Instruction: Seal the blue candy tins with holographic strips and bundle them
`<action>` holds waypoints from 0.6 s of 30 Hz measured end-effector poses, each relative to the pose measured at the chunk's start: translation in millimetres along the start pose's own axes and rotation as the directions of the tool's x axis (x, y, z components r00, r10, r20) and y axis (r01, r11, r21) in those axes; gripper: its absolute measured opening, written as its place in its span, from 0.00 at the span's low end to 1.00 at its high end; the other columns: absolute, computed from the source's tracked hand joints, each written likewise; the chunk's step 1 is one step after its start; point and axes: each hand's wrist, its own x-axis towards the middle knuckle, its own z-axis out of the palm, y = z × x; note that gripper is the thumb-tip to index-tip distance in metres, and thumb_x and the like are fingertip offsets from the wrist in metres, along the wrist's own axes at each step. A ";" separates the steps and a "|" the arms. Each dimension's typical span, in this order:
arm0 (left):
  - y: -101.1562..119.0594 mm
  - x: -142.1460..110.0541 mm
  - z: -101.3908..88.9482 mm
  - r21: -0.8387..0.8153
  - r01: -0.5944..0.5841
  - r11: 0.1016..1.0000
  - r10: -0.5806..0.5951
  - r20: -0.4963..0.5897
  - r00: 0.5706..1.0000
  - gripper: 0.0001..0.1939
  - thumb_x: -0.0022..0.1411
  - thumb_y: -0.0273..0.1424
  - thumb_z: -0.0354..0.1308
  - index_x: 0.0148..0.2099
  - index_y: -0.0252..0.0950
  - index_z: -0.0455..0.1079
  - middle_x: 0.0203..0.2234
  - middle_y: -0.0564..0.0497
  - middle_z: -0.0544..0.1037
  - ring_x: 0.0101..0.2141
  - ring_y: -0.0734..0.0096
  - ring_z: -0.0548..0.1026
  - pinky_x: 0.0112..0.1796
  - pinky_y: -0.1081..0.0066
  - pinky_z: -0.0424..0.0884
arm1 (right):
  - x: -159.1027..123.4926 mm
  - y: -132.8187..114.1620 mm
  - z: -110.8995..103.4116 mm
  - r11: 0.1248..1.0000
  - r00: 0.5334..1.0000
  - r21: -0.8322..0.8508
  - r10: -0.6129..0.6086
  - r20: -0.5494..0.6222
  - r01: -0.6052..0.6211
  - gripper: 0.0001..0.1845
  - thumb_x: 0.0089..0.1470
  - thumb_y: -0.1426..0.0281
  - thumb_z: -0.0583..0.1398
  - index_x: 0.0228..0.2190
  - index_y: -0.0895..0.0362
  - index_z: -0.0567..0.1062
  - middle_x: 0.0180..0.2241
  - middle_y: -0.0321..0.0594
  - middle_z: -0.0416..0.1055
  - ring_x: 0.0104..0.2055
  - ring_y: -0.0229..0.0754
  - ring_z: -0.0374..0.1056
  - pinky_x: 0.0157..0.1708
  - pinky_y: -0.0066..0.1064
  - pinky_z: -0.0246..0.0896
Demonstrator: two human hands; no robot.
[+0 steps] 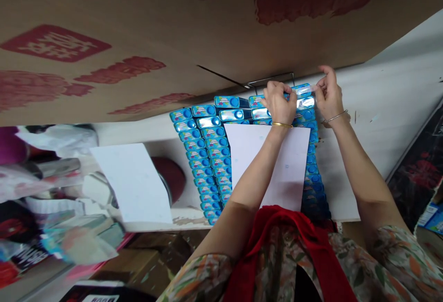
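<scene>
- Far left of the frame: plastic bags [55, 140] and other loose items, partly blurred.
- Upper left to upper right: cardboard box [194, 30] with red print, spanning the top of the frame.
- Left of centre: left paper sheet [133, 184], white, partly covering a dark red round object [175, 180].
- Centre to right of centre: blue packs [216, 153], arranged in columns on the white tabletop [342, 173], just below the cardboard box.
- Centre: central paper sheet [268, 161], white, lying over part of the blue packs. The left forearm crosses above it.
- Right of centre, upper half: left hand [281, 103], gold bracelet [282, 125] at the wrist. Fingers are bunched, at the upper end of the blue packs; whether they grip anything cannot be determined.
- Immediately right of the left hand: clear strip [314, 88], located at the uppermost pack of the right-hand column.
- Right of the strip: right hand [329, 95], silver-coloured bracelet [335, 117] at the wrist. Thumb and fingertips pinch the clear strip; one finger is raised.
- Far right: dark package [417, 168] with red print, beside the tabletop.
</scene>
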 end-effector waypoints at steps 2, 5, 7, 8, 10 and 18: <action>-2.4 0.7 0.3 -0.006 0.008 1.000 -0.008 -0.009 1.000 0.10 0.62 0.32 0.65 0.41 0.41 0.67 0.46 0.47 0.71 0.55 0.51 0.70 0.60 0.46 0.63 | -1.0 5.2 6.0 0.999 1.000 0.031 0.027 -0.011 -0.027 0.26 0.68 0.56 0.54 0.63 0.51 0.62 0.41 0.41 0.75 0.36 0.42 0.69 0.41 0.41 0.72; -4.0 3.3 -0.3 -0.007 0.044 0.999 -0.044 -0.013 0.999 0.19 0.60 0.33 0.68 0.49 0.42 0.64 0.51 0.45 0.70 0.59 0.48 0.67 0.61 0.47 0.63 | -3.5 11.0 12.8 0.996 0.997 0.066 0.057 -0.049 -0.054 0.24 0.67 0.55 0.56 0.59 0.51 0.68 0.38 0.40 0.74 0.34 0.40 0.68 0.38 0.38 0.72; -4.2 5.5 -0.6 0.000 0.067 0.998 -0.067 0.005 0.998 0.22 0.59 0.33 0.68 0.51 0.43 0.62 0.52 0.44 0.69 0.60 0.47 0.67 0.61 0.47 0.62 | -6.8 11.8 12.8 0.997 0.996 0.055 0.057 -0.072 -0.053 0.20 0.66 0.54 0.57 0.51 0.53 0.76 0.37 0.40 0.73 0.34 0.40 0.67 0.38 0.37 0.71; -4.3 6.4 -0.6 0.003 0.074 0.997 -0.074 0.017 0.997 0.22 0.59 0.32 0.68 0.52 0.43 0.62 0.52 0.44 0.69 0.61 0.46 0.67 0.61 0.46 0.62 | -8.8 11.5 11.2 0.998 0.997 0.040 0.047 -0.068 -0.045 0.18 0.66 0.55 0.57 0.47 0.53 0.78 0.37 0.40 0.72 0.34 0.40 0.67 0.39 0.36 0.71; -4.9 7.5 0.2 0.000 0.076 0.997 -0.076 0.032 0.997 0.23 0.59 0.32 0.67 0.53 0.44 0.61 0.52 0.45 0.70 0.61 0.46 0.67 0.62 0.45 0.62 | -12.8 11.5 5.5 1.000 1.000 -0.003 0.006 -0.027 -0.006 0.18 0.66 0.58 0.56 0.44 0.53 0.81 0.38 0.40 0.72 0.37 0.40 0.67 0.41 0.37 0.70; -1.6 11.3 -0.5 0.005 0.087 0.996 -0.087 0.078 0.993 0.19 0.63 0.33 0.65 0.54 0.46 0.66 0.53 0.45 0.71 0.63 0.46 0.67 0.62 0.45 0.61 | -23.3 17.3 -23.6 0.926 0.978 -0.343 -0.096 0.188 0.157 0.23 0.65 0.68 0.51 0.54 0.55 0.80 0.40 0.45 0.72 0.44 0.47 0.64 0.51 0.45 0.66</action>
